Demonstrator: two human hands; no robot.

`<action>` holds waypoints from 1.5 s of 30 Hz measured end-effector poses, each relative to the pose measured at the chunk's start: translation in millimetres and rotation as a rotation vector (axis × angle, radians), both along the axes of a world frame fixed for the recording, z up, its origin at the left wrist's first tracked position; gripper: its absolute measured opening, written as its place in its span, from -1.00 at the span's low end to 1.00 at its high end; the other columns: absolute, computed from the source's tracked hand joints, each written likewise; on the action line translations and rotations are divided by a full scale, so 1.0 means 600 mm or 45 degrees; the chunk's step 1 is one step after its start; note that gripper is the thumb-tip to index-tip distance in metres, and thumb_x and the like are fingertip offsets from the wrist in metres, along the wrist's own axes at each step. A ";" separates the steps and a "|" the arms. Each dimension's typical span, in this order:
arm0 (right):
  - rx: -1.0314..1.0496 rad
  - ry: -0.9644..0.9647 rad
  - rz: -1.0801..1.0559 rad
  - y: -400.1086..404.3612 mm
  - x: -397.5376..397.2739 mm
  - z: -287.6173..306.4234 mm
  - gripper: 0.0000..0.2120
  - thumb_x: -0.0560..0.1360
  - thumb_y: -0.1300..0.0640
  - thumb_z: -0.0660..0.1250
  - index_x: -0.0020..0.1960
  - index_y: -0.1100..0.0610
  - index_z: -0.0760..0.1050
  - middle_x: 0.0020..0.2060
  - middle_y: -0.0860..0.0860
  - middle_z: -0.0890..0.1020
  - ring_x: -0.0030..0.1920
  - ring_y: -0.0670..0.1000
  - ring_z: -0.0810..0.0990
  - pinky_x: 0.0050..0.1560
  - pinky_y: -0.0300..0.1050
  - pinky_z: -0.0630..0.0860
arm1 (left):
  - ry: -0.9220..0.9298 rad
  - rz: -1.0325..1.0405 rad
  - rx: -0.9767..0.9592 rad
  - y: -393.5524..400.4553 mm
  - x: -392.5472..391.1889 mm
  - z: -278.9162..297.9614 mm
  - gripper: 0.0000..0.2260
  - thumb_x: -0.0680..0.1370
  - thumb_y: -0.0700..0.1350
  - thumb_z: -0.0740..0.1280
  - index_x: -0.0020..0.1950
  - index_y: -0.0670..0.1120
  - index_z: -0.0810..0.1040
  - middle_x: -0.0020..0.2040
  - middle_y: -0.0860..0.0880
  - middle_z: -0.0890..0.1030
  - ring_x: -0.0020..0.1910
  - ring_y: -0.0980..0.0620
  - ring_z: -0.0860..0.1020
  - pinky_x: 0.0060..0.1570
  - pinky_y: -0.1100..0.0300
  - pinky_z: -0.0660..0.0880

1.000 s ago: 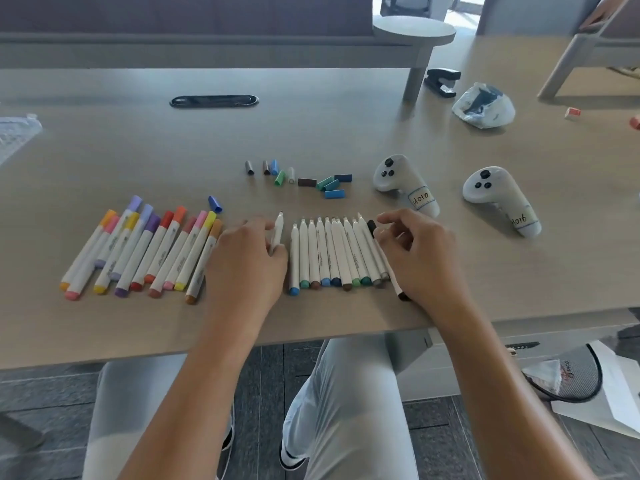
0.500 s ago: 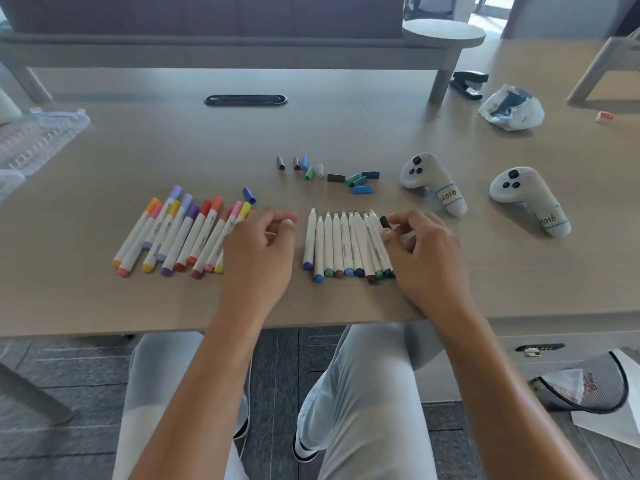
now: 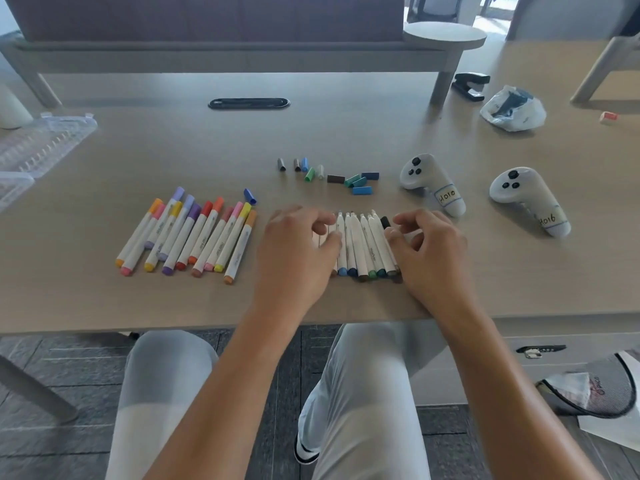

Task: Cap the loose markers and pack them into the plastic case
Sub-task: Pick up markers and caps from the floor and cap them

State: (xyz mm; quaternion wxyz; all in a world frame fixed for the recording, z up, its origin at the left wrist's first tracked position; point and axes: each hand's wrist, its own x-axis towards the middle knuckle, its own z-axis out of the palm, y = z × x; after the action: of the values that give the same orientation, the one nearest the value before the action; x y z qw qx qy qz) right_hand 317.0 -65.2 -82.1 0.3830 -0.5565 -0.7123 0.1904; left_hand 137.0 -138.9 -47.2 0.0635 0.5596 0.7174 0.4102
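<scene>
We flank the uncapped markers (image 3: 363, 247) on the bench (image 3: 104, 306) | left hand (image 3: 294, 258) grip: curled fingers on the row | right hand (image 3: 426, 251) grip: half-curled against the row's end, hold unclear | loose caps (image 3: 332, 174) beyond

Looks like an office or meeting room. Long wood-grain table (image 3: 173, 299) filling the middle of the frame, with a black cable grommet (image 3: 248, 103) set into its top at upper centre. Black stapler (image 3: 470, 85) at upper right beside a crumpled plastic bag (image 3: 513, 109). Two white labelled handheld controllers (image 3: 431, 183) at centre right. Low upholstered bench (image 3: 221, 46) with a small round side table (image 3: 445, 37) along the top edge. Grey carpet tiles (image 3: 52, 368) at the bottom.
</scene>
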 end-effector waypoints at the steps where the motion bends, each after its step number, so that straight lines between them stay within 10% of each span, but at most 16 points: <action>1: -0.003 0.034 -0.004 0.001 0.001 0.000 -0.82 0.59 -0.04 0.39 0.14 -0.01 0.65 0.01 -0.15 0.60 -0.19 -0.17 0.57 -0.04 -0.12 0.55 | 0.090 -0.004 -0.039 0.006 0.006 -0.003 -0.84 0.55 -0.02 0.45 0.12 0.03 0.68 -0.11 0.12 0.59 -0.04 0.11 0.49 -0.11 0.22 0.40; 22: -0.035 0.062 0.028 0.009 0.046 -0.005 -0.84 0.62 -0.07 0.33 0.10 -0.04 0.63 -0.09 -0.14 0.61 -0.19 -0.16 0.57 -0.06 -0.07 0.57 | 0.598 0.281 -0.365 0.070 0.057 0.004 -0.81 0.52 0.08 0.36 -0.13 0.00 0.65 -0.21 0.04 0.54 -0.10 -0.01 0.41 -0.09 0.08 0.26; 35: -0.023 -0.070 0.100 -0.013 -0.018 0.000 -0.82 0.61 -0.07 0.36 0.17 -0.07 0.61 0.03 -0.18 0.58 -0.17 -0.11 0.57 -0.02 0.01 0.59 | -0.664 0.006 0.157 0.005 -0.006 0.026 -0.95 0.53 -0.11 0.48 -0.10 0.04 0.68 -0.28 0.16 0.66 -0.26 0.24 0.60 -0.25 0.41 0.48; 45: -0.033 -0.106 0.003 0.046 -0.059 0.034 -0.87 0.62 0.00 0.33 0.12 -0.04 0.62 0.00 -0.15 0.61 -0.14 -0.17 0.56 -0.09 -0.10 0.51 | -1.094 0.072 0.176 -0.001 -0.068 0.026 -0.91 0.56 -0.17 0.44 -0.09 -0.01 0.70 -0.31 0.08 0.67 -0.34 0.17 0.56 -0.30 0.35 0.53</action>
State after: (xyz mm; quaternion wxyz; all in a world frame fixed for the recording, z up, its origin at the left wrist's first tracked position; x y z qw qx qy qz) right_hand 281.5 -37.7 -62.0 0.3455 -0.5679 -0.7259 0.1767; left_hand 96.0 -139.5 -31.4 0.3073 0.3210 0.6118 0.6544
